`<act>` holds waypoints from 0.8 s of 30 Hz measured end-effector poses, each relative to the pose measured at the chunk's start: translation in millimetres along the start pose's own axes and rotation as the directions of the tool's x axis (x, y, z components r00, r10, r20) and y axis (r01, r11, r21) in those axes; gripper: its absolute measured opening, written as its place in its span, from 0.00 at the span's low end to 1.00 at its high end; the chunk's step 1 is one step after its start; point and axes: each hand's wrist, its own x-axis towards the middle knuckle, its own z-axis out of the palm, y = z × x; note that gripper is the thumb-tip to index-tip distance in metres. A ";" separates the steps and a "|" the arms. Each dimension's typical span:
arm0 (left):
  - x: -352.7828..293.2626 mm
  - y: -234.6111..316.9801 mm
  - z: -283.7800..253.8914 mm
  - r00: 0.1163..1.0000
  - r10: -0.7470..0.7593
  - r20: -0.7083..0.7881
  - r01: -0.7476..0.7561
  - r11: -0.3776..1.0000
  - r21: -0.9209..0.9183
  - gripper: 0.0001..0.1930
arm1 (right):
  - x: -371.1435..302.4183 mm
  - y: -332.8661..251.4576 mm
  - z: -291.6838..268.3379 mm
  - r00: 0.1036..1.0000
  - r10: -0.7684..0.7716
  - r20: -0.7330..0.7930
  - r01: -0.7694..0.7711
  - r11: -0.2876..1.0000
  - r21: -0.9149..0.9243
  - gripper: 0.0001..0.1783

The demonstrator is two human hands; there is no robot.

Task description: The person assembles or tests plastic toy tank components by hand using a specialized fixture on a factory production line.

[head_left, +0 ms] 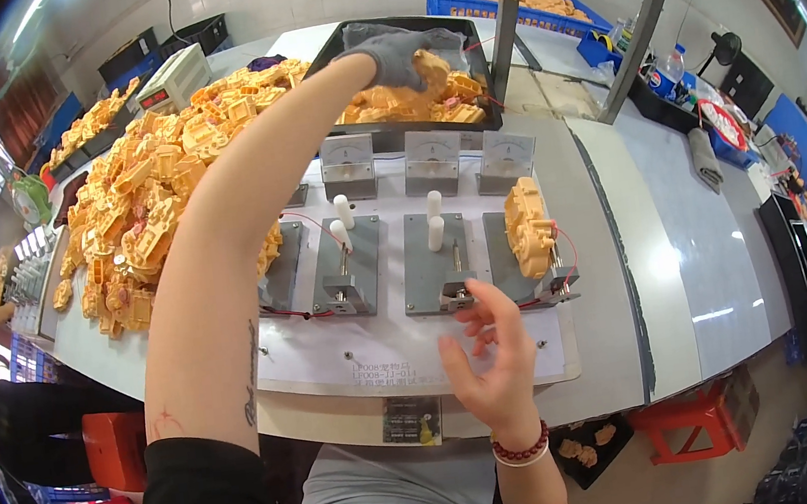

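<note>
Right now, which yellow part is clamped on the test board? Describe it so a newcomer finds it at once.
On the white test board stand grey fixtures. The rightmost fixture carries the yellow part, upright, just above the right hand. The neighbouring fixtures are bare.

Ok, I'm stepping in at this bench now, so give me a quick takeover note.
Left hand, gloved, is stretched to the black tray, its grip on a yellow plastic part there.
Right hand, bare, is open by the front of the test board, holding nothing.
One yellow housing sits on the rightmost fixture; the other fixtures look empty.
A large pile of yellow parts lies on the left.
</note>
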 end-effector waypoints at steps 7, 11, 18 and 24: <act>-148.4 8.2 -77.3 0.877 0.152 -0.456 -0.293 0.921 -0.256 0.22 | -1.2 14.1 -60.9 0.999 -0.036 -0.036 0.015 0.886 -0.463 0.07; -297.0 50.7 -82.0 0.662 0.332 -0.672 -0.495 0.867 -0.060 0.12 | -23.0 64.1 -85.3 0.999 -0.020 0.031 0.031 0.919 -0.393 0.04; -428.0 66.5 41.8 0.684 -0.294 -0.667 0.167 0.954 -0.249 0.08 | -29.2 82.2 -87.7 0.940 -0.337 0.057 0.323 0.822 -0.469 0.12; -424.8 63.5 59.2 0.599 -0.430 -0.676 0.308 0.903 -0.301 0.08 | -24.1 86.3 -82.4 0.926 -0.377 0.020 0.347 0.830 -0.436 0.16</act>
